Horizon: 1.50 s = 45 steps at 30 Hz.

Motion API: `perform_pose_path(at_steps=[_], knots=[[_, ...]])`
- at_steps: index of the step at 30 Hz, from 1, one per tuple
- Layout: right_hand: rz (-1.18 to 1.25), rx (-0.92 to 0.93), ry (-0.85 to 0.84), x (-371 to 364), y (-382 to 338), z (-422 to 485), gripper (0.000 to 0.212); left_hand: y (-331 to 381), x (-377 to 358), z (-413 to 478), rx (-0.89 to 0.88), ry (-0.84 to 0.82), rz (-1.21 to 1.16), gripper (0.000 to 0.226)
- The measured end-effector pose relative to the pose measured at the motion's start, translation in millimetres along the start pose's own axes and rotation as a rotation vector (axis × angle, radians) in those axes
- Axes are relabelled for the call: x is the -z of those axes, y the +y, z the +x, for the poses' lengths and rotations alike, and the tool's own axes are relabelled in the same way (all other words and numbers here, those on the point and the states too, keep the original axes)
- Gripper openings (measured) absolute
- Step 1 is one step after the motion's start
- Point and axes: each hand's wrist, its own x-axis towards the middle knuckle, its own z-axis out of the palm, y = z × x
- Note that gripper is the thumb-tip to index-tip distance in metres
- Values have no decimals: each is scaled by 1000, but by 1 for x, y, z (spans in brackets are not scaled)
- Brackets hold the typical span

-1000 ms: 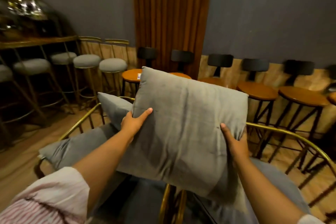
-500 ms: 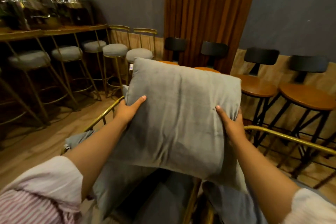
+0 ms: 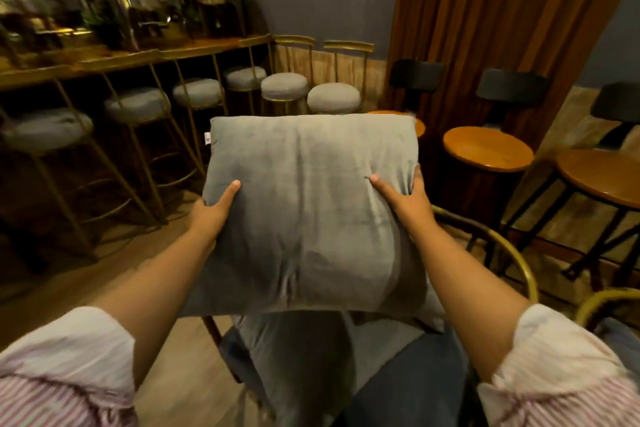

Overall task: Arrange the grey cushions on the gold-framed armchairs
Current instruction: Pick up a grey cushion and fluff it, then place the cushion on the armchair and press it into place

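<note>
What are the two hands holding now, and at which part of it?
A grey cushion, gripped by its two side edges: the left hand on its left edge, the right hand on its right edge, thumbs lying on the front face.

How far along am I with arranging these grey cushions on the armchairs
Nothing looks finished in this view. In hand: one grey cushion, gripped at its sides by your left hand and right hand, held above the gold-framed armchair. Left: setting it down there. More grey fabric lies below; whether that is arranged can't be told.
</note>
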Motion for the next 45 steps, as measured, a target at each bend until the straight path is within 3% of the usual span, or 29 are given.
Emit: perform_pose_path(at_steps=[3, 6, 9, 11, 19, 26, 33, 38, 45], knots=[[-159, -46, -14, -38, -1, 23, 130, -33, 5, 30, 86, 5, 9, 98], [-469, -31, -81, -62, 11, 40, 119, -66, -3, 46, 81, -113, 94, 117], [-834, 28, -202, -94, 33, 49, 107, -102, -28, 58, 204, -336, 385, 116], [-923, 45, -216, -111, 48, 53, 103, -121, -46, 67, 302, -441, 558, 116], [-967, 55, -203, -112, 79, 58, 99, -136, -63, 74, 361, -470, 731, 109], [-926, 87, -192, -110, 65, 41, 91, -129, -57, 63, 294, -404, 658, 108], [-939, 172, -171, -82, 63, 7, 70, -88, -64, 34, -2, -425, 593, 79], [-834, 238, -59, -30, 58, -31, 59, -51, -92, -34, -168, -520, 547, 63], [-724, 255, 71, 112, 81, -123, 54, -32, -154, -184, -332, -697, 500, 53]])
